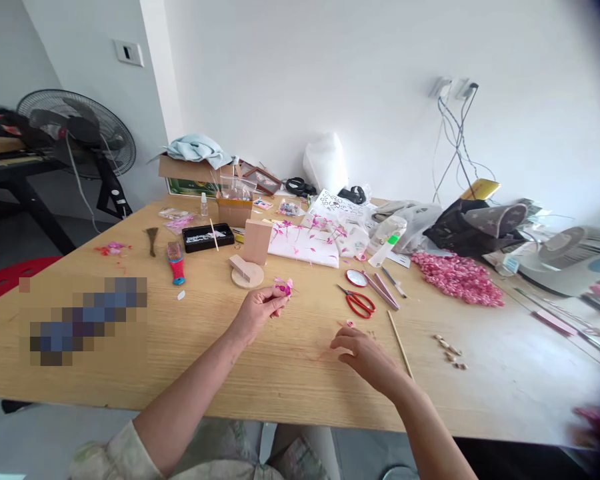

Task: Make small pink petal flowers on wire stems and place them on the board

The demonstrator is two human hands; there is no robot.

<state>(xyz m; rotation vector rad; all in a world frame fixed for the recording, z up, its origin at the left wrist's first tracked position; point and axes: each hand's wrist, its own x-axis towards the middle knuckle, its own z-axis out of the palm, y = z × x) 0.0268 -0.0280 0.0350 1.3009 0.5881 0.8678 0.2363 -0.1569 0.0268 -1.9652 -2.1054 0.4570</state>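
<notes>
My left hand [263, 308] is closed in a pinch on a small magenta and pink flower [285, 287], raised over the middle of the table, with a thin stem or wire poking out to the right. Lower and to the right hovers my right hand [364, 353], its fingers curved and the thumb apart, with nothing visible in it. Just beyond those fingers lies a small pink-and-white round piece [350, 323]. Fine reddish thread [321, 355] is spread on the wood beside the fingertips. Red-handled scissors [359, 303] rest further back.
Behind the left hand stand a wooden block [257, 241] and a round wooden disc [245, 278]. Pink flower sprigs lie on a white pad [305, 248]. Around them are a black tray [207, 238], brush [175, 262], wooden stick [400, 343], tweezers [381, 292] and pink bead strands [457, 277].
</notes>
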